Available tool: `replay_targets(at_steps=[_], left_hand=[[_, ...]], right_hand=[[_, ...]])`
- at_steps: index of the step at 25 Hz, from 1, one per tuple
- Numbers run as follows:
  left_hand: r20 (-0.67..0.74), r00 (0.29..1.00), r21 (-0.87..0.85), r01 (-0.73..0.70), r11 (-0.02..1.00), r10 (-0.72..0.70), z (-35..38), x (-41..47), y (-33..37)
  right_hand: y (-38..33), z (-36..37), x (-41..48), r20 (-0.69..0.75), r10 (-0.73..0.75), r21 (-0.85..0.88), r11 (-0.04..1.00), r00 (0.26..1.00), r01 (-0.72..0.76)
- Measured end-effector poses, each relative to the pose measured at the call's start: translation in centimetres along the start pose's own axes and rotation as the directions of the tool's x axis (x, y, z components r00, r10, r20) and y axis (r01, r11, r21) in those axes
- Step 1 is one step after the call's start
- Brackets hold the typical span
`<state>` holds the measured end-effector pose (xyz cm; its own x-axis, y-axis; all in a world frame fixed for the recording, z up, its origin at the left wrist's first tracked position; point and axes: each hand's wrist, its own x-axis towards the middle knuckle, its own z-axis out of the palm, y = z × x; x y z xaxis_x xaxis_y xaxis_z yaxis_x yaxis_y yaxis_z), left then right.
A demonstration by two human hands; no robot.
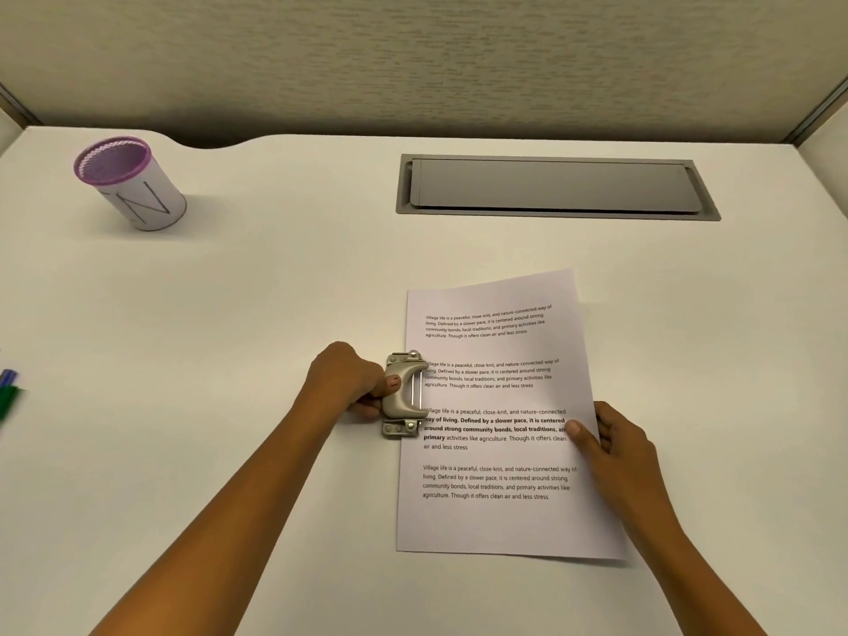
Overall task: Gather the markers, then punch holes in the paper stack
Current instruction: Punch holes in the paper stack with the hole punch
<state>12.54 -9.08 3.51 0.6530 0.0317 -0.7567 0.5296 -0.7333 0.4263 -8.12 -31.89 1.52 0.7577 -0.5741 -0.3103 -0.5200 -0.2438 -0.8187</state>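
Note:
A paper stack [500, 521] with printed text lies flat on the white desk [275, 291], right of centre. A metal hole punch [404, 396] sits over the stack's left edge, about halfway down. My left hand [351, 381] grips the punch, thumb on its curved lever. My right hand [610, 440] holds the stack's right edge, thumb on top of the sheet and fingers curled at the edge. A blue marker [8, 376] and a green marker [9, 401] lie at the far left edge of the view, partly cut off.
A white cup with a purple rim [131, 183] stands at the back left, looking empty. A grey cable tray lid [555, 188] is set into the desk at the back right. A beige partition wall [413, 52] closes off the rear.

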Motion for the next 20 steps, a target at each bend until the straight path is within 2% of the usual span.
replay_targets(at_steps=[8,13,16,20], left_hand=[[-0.159,0.98,0.281,-0.067,0.957,0.116,0.25,-0.27,-0.21],[-0.139,0.981,0.323,-0.084,0.943,0.135,0.47,-0.24,-0.22],[-0.118,0.987,0.277,-0.07,0.958,0.106,0.4,-0.26,0.06],[-0.17,0.979,0.271,-0.064,0.96,0.113,0.56,-0.57,-0.27]], right_hand=[[0.11,-0.14,0.1,0.015,-0.008,0.021,1.0,1.0,0.007],[0.11,-0.12,0.13,0.014,-0.008,0.019,1.0,1.0,0.008],[0.06,-0.08,0.09,0.013,-0.014,0.025,1.0,1.0,0.013],[0.11,-0.11,0.12,0.014,-0.016,0.015,1.0,1.0,0.016]])
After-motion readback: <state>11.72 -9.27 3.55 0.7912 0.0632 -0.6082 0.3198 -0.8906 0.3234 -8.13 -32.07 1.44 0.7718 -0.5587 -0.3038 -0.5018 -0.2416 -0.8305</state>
